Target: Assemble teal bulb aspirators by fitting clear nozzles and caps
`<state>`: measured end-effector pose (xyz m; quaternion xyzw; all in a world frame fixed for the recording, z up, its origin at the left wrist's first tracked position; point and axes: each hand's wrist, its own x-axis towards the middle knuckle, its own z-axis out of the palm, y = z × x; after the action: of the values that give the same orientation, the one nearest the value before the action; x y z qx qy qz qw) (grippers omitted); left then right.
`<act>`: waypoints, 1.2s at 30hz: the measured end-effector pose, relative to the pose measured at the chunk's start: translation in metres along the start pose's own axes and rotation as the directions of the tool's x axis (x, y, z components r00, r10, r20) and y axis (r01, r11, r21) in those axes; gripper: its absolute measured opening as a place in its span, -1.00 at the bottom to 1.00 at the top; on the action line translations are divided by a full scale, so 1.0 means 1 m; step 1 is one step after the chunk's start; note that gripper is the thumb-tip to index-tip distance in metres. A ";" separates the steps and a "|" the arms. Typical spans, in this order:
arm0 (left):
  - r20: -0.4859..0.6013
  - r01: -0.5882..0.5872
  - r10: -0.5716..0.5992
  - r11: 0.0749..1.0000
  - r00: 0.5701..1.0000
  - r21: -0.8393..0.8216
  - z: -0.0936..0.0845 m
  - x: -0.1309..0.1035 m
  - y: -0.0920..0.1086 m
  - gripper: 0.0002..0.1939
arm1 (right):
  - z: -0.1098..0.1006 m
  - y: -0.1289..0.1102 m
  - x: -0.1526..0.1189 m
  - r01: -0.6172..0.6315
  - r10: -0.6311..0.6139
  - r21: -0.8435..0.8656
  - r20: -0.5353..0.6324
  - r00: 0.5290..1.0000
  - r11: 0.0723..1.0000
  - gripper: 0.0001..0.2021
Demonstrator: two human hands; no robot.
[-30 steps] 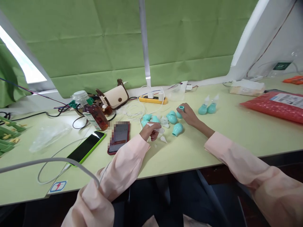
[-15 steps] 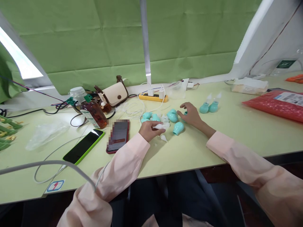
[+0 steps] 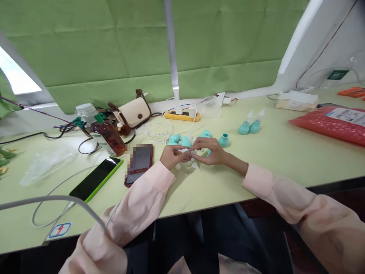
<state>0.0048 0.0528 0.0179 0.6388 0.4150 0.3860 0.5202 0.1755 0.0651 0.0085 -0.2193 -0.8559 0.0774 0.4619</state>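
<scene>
My left hand (image 3: 170, 156) is closed in a pinch on a whitish translucent nozzle piece (image 3: 184, 150). The fingertips of my right hand (image 3: 211, 150) meet it at the piece's right end and pinch there; my fingers hide much of it. Just beyond my right hand stands a teal rubber bulb (image 3: 224, 140), its open neck facing up. More teal bulbs (image 3: 185, 142) cluster behind my hands, partly covered. A small white pointed tip (image 3: 195, 166) lies in front of my fingers. Off to the right, two teal bulbs with clear tips fitted (image 3: 243, 128) stand upright side by side.
On the left are a red-cased phone (image 3: 139, 165), a green-cased phone (image 3: 95, 179) and a tilted bottle of brown liquid (image 3: 107, 137). A cream bag (image 3: 135, 113) and yellow power strip (image 3: 181, 116) stand at the back. A red parcel (image 3: 330, 123) lies right.
My right hand has let go of a teal bulb, leaving it standing, and has moved left to the nozzle piece in my left hand. The view has shifted slightly.
</scene>
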 end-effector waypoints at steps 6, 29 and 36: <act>-0.046 -0.032 0.032 0.999 0.998 0.021 -0.002 0.003 0.000 -0.63 | 0.002 -0.001 -0.001 -0.105 0.107 0.124 -0.007 0.994 0.987 -0.85; -0.139 -0.151 0.191 0.955 0.972 0.254 0.001 -0.003 -0.003 -0.58 | 0.005 -0.006 -0.011 0.021 -0.021 0.057 0.008 1.000 0.998 -0.93; -0.226 -0.143 0.216 0.944 0.950 0.298 0.004 -0.003 -0.007 -0.57 | 0.010 -0.006 -0.013 -0.068 0.070 -0.050 0.046 0.996 0.996 -0.89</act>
<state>0.0065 0.0498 0.0105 0.6859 0.4683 0.4490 0.3298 0.1714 0.0541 -0.0053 -0.2578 -0.8603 0.0778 0.4329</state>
